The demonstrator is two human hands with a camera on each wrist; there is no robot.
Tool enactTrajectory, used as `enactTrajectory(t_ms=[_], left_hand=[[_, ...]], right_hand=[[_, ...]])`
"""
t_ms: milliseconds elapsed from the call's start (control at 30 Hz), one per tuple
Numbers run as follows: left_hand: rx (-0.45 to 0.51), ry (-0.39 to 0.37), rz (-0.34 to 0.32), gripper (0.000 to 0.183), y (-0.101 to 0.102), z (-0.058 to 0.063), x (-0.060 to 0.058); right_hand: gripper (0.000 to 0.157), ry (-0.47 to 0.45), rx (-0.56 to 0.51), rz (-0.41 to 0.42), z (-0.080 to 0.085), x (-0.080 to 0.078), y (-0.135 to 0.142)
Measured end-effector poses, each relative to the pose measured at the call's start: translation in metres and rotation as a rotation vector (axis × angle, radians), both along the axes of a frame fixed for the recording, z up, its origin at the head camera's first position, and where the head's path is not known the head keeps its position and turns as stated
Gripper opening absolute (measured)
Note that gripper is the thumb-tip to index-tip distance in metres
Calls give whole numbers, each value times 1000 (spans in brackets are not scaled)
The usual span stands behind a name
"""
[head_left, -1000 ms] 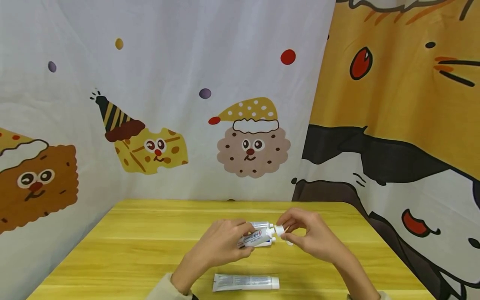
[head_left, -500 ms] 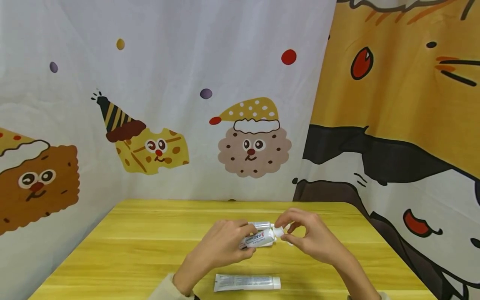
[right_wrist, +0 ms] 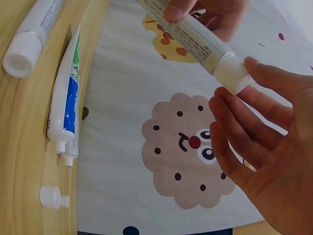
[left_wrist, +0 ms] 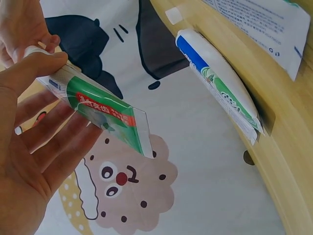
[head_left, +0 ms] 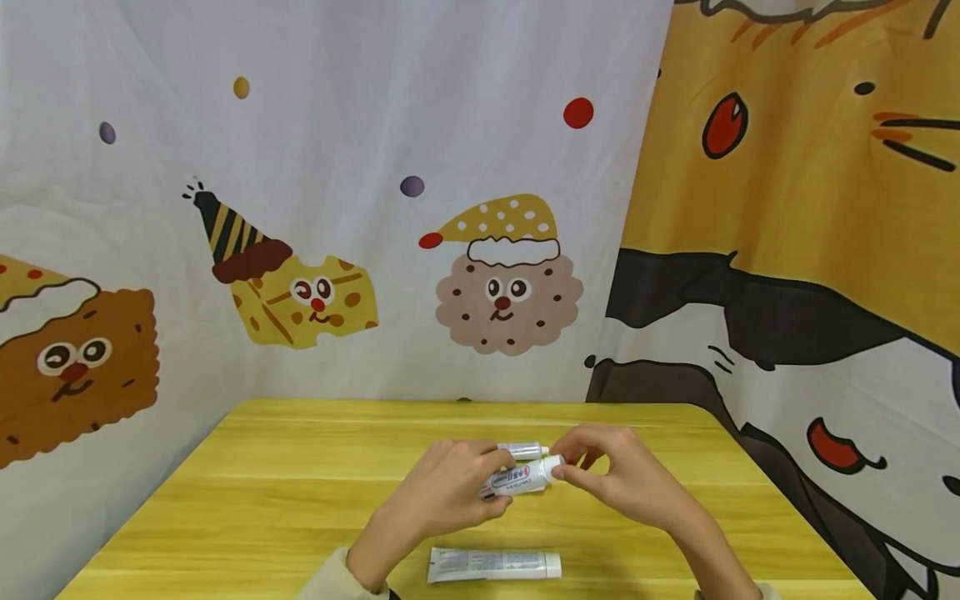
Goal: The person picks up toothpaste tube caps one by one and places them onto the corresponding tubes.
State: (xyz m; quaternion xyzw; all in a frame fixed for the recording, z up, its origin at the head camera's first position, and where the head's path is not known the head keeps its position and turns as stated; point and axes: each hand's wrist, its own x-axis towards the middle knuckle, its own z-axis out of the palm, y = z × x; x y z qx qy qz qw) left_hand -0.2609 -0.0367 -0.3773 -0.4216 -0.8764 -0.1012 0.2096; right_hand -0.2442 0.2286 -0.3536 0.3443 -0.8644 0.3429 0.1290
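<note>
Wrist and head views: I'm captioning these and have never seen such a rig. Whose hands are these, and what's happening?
No machine here: a person works bare-handed. The widest picture comes from a camera on their head, looking forward and down; the tilted ones come from a camera on each wrist. On the yellow table lie a capped tube nearest the person, two uncapped tubes farther back, and at least one loose cap. The left hand holds another tube; the right hand pinches the white cap at its end.
</note>
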Motion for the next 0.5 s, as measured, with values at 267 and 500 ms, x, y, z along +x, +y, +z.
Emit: enactTrajectory(t_ms=[267, 500], left_hand=[[12, 26, -2, 28, 0, 1, 0], [18, 17, -3, 27, -1, 1, 0]], right_hand=[[11, 0, 12, -33, 0, -2, -1], [13, 24, -10, -70, -1, 1, -2]])
